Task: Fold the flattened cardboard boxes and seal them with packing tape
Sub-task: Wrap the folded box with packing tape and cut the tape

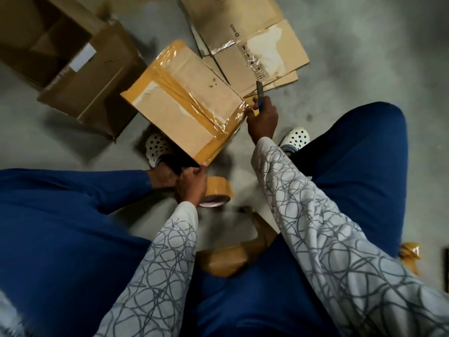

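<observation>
— Head camera, looking down past your knees: where was the box you were working on?

— The small cardboard box (184, 98) sat folded shut in front of my feet, just beyond my left shoe. Brown packing tape was already laid along its centre seam and round its edges.

— And your hands?

— My left hand (192, 186) was curled round the tape roll (218, 192), fingertips touching the box's near corner. My right hand (262, 120) gripped a blue-handled cutter (259, 92), blade up, at the box's right corner where the tape ended.

— So how far along were you?

— I'd judge that box nearly finished, with only the strip to cut free and press down. A second taped parcel (228, 261) lay between my legs and looked done. Beyond the box, a stack of flattened boxes (255, 45) lay on the concrete floor (364, 69), not yet folded up, so most of the job remained. A larger open carton (73, 59) stood at the far left; I couldn't tell whether it belonged to the batch.
</observation>
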The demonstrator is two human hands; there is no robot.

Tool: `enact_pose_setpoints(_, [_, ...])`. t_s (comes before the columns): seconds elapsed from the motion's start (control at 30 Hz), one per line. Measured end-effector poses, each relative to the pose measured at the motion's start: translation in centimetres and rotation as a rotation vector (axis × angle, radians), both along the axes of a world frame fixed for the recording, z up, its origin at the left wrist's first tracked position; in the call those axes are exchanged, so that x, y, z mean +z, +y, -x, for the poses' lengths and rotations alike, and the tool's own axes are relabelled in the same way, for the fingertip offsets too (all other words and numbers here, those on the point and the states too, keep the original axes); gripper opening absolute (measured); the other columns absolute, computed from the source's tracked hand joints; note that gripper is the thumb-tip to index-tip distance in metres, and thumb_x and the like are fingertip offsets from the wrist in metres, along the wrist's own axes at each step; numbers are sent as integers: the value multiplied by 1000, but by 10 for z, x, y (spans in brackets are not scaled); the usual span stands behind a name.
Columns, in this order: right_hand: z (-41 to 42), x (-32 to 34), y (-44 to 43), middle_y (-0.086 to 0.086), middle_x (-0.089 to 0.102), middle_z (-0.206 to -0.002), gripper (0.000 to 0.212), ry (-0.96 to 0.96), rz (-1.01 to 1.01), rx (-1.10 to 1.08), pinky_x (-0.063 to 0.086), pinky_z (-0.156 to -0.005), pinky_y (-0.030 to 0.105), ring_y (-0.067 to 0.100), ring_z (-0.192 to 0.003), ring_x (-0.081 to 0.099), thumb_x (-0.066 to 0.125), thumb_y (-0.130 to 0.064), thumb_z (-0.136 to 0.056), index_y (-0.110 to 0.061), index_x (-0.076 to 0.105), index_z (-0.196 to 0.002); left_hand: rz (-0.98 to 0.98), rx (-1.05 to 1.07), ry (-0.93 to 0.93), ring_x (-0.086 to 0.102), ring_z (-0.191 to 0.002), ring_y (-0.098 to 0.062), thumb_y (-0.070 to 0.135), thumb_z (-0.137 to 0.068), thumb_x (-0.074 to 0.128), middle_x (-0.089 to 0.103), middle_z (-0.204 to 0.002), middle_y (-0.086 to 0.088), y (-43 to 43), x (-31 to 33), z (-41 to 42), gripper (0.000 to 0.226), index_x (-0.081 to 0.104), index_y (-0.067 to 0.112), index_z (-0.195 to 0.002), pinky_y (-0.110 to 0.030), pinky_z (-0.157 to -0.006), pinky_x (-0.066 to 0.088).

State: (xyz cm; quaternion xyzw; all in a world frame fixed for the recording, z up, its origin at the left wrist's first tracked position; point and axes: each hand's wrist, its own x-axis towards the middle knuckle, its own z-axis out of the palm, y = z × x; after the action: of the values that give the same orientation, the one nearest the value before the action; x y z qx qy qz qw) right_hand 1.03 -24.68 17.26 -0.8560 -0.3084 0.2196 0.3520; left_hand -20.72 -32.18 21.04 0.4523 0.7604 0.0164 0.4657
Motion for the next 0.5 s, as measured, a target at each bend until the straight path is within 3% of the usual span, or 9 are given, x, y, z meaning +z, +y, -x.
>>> enact_pose_setpoints(0.17, [3,-9,9,10,71,-88,12,17,31,8,54,-70,41,34,-82,66,60,-13,-80,-12,62,-92,71,190,30,62,-107,-35,54,-89,62,69,-118,-13,14,-8,-8,50,72,10,-109,-41,-95,49])
enact_pose_setpoints(0.4, [-1,3,19,7,70,-99,28,98,267,110,47,-71,34,29,-89,64,60,-14,-81,-16,57,-109,70,173,108,66,-102,-37,38,-91,65,72,-112,-18,24,-8,-19,39,75,2,-101,-35,-81,46])
enact_pose_setpoints(0.5, [0,15,31,8,62,-120,52,-28,429,282,44,-96,45,32,-122,52,70,-17,-74,-16,51,-122,93,109,104,63,-108,-36,43,-90,66,69,-117,-18,32,-1,-14,46,72,1,-109,-33,-84,44])
